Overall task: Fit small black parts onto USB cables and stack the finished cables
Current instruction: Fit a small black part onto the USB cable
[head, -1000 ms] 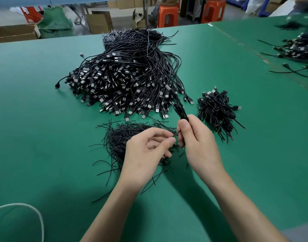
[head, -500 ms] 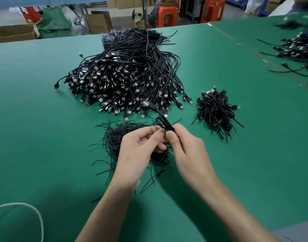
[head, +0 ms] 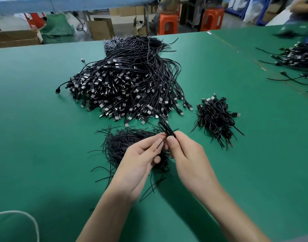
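While left hand [head: 141, 160], right hand [head: 188, 154] pinch one cable [head: 167, 128]

We count three black heaps near us on the counter [head: 44, 137]: one big pile of USB cables [head: 128, 88], one small stack of coiled cables [head: 217, 119] and one heap of thin black strips [head: 121, 144] (pieces beyond tallying). Two hands [head: 141, 159], two orange stools [head: 168, 23], one white cord [head: 27, 217].
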The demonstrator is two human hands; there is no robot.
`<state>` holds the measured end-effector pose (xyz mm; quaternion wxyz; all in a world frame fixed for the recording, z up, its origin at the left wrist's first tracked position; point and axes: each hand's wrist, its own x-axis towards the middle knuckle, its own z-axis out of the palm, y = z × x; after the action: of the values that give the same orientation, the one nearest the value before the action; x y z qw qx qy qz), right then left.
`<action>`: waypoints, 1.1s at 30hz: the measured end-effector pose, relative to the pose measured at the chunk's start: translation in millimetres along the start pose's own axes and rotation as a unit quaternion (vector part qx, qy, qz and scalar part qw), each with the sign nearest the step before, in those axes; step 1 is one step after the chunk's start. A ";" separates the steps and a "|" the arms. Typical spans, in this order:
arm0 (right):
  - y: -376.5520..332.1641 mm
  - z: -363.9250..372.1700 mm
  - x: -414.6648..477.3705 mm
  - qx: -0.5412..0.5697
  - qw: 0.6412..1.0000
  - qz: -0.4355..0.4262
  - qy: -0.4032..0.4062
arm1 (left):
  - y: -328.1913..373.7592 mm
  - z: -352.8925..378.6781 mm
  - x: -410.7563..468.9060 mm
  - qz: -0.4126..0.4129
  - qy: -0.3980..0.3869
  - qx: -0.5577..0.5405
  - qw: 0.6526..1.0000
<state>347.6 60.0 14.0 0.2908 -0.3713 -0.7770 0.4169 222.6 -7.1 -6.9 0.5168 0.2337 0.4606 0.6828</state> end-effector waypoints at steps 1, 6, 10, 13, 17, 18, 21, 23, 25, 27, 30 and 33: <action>-1.5 0.6 -0.3 0.005 1.000 -0.003 -0.002 | -1.8 0.9 0.5 0.009 0.011 -0.001 1.000; -3.3 2.2 0.9 0.005 1.000 -0.019 -0.023 | -7.8 0.7 3.6 0.033 0.056 0.007 0.998; -1.9 2.8 1.9 0.001 0.999 -0.029 -0.024 | -10.7 1.3 2.1 0.052 0.056 0.034 0.997; -2.4 0.2 3.9 0.032 0.998 -0.033 -0.044 | -10.1 4.9 0.8 0.051 0.032 0.009 0.998; -2.1 -7.9 7.2 0.143 0.980 0.011 -0.140 | -9.3 4.7 0.8 0.052 -0.011 -0.005 0.999; -1.2 -9.9 7.7 0.173 0.971 0.025 -0.165 | -8.3 4.5 0.6 0.049 -0.024 0.004 0.999; -0.1 -15.8 7.8 0.246 0.940 0.065 -0.225 | -3.3 4.0 -0.9 0.042 -0.056 0.015 0.997; 0.1 -18.8 7.7 0.257 0.931 0.076 -0.248 | -1.3 4.1 -0.5 0.045 -0.068 0.022 0.996; 1.1 -20.4 7.4 0.251 0.929 0.081 -0.259 | -1.4 3.4 0.9 0.033 -0.071 0.019 0.997; 2.6 -22.1 6.9 0.270 0.917 0.096 -0.277 | -2.3 2.0 1.6 0.026 -0.073 0.016 0.997; 4.6 -24.3 5.5 0.352 0.871 0.118 -0.323 | 2.9 5.9 -1.7 0.031 -0.092 0.019 0.995; 7.6 -25.1 4.2 0.431 0.822 0.139 -0.346 | 6.3 9.0 -1.7 0.050 -0.080 0.041 0.995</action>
<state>367.0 77.1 20.2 0.0720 -0.1430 -0.5079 0.8464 227.2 -5.5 3.1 0.5070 0.3313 0.4329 0.6677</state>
